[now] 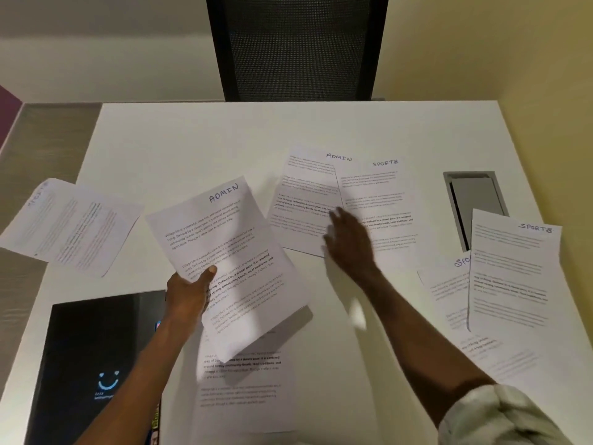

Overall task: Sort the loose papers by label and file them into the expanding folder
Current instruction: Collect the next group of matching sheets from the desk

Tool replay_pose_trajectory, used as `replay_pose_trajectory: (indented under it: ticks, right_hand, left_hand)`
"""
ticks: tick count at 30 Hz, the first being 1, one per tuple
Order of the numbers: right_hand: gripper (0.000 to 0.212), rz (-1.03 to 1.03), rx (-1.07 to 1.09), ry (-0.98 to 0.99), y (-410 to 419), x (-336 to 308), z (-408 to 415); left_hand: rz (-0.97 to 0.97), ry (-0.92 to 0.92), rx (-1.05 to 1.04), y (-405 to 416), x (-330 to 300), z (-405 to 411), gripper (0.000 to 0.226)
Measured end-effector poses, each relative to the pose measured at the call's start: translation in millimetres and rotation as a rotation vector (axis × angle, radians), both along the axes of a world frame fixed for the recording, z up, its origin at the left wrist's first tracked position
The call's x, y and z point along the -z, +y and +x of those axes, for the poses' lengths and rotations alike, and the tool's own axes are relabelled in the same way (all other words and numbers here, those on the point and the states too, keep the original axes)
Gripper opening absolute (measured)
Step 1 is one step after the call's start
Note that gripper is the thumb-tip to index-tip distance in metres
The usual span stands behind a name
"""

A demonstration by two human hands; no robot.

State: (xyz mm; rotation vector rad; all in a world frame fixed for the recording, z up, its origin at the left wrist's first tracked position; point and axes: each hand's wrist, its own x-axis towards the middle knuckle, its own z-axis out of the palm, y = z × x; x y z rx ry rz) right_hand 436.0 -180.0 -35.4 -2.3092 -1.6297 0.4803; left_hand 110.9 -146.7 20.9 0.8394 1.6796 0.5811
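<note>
The sheet (224, 261) held up in the left hand (187, 293) has "ADMIN" handwritten at its top corner, and its printed text opens "Village life is a peaceful…". A flat sheet (305, 200) further back on the bench (192, 139) also reads "ADMIN", and the page (385, 194) overlapping it says "SPORTS". On the right, the top page (513, 277) is marked "SPORTS" too; the one under it (446, 290) shows only the start of a word. The black folder (93, 364) carries a blue smiley logo with small text too blurred to read.
</note>
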Motion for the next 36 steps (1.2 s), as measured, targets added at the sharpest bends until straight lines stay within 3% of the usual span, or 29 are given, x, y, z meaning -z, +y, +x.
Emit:
replay_pose_trajectory:
  ticks: [3, 7, 9, 11, 13, 15, 17, 22, 26, 29, 33, 36]
  right_hand:
    - [0.054, -0.17, -0.254, -0.077, -1.7, 22.0, -33.1]
    - [0.025, -0.113, -0.413, 0.098, -3.0, 26.2, -27.1]
    - [0.016, -0.075, -0.312, 0.204, -3.0, 20.8, -25.5]
    - [0.016, 0.03, -0.056, 0.268, -5.8, 18.9, -31.7]
    - [0.04, 0.075, 0.19, 0.209, -7.8, 16.8, -44.0]
    - [0.072, -0.06, 0.299, 0.057, -4.7, 11.2, -55.0]
    - [0.09, -0.207, 0.326, -0.018, 1.3, 4.2, -58.6]
    - [0.082, -0.355, 0.353, 0.004, 19.2, -5.7, -52.7]
    - [0.023, -0.1, 0.428, 0.241, 20.5, -9.9, -41.2]
    - [0.015, 0.141, 0.408, 0.259, 11.1, -31.1, -35.1]
    - [0.027, 0.353, 0.39, 0.332, -10.5, -80.7, -21.4]
    - [0.024, 0.376, 0.473, 0.569, -32.6, -120.9, -14.2]
  left_hand:
    - [0.016, -0.011, -0.031, -1.3, -11.4, -1.4, 0.036]
    - [0.03, 0.008, -0.05, -4.0, -20.0, -7.8, 0.029]
    - [0.027, -0.007, -0.046, -6.8, -17.7, -10.2, 0.03]
    - [0.023, -0.013, -0.032, -9.6, -15.1, -9.1, 0.031]
    - [0.017, -0.013, -0.016, -13.1, -13.1, -6.6, 0.031]
    - [0.015, -0.012, -0.008, -16.1, -11.8, -5.8, 0.035]
    - [0.011, 0.002, -0.005, -17.2, -12.3, -7.4, 0.042]
    - [0.019, 0.029, -0.029, -13.4, -17.6, -16.9, 0.032]
    - [0.043, -0.002, -0.069, -13.1, -20.7, -22.8, 0.027]
    - [0.067, 0.011, -0.085, -15.5, -22.5, -24.3, 0.012]
    - [0.115, 0.034, -0.066, -22.2, -32.9, -15.0, 0.01]
    - [0.102, 0.031, -0.051, -25.9, -38.0, -6.0, 0.017]
